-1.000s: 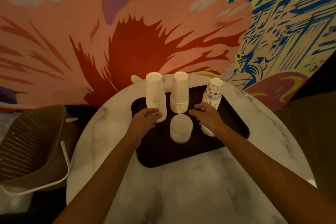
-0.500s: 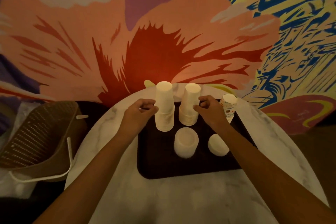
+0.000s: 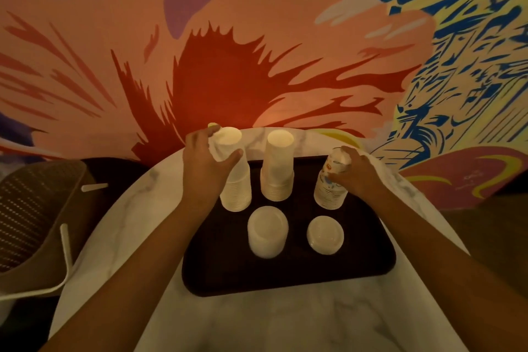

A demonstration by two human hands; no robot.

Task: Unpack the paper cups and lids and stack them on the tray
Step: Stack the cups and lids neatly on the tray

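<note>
tray [image 3: 285,274] holds it all: left hand [image 3: 204,171] fingers clamped on plain cup stack [image 3: 237,191], right hand [image 3: 358,177] fingers on printed cup stack [image 3: 328,194], lid piles [image 3: 267,231] nearer me.

A woven chair [image 3: 34,208] stands beside the marble table [image 3: 257,323], below a mural [image 3: 228,66].

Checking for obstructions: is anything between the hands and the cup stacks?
Nothing visible. The left hand grips the left white stack, and the right hand holds the printed stack, both on the tray.
</note>
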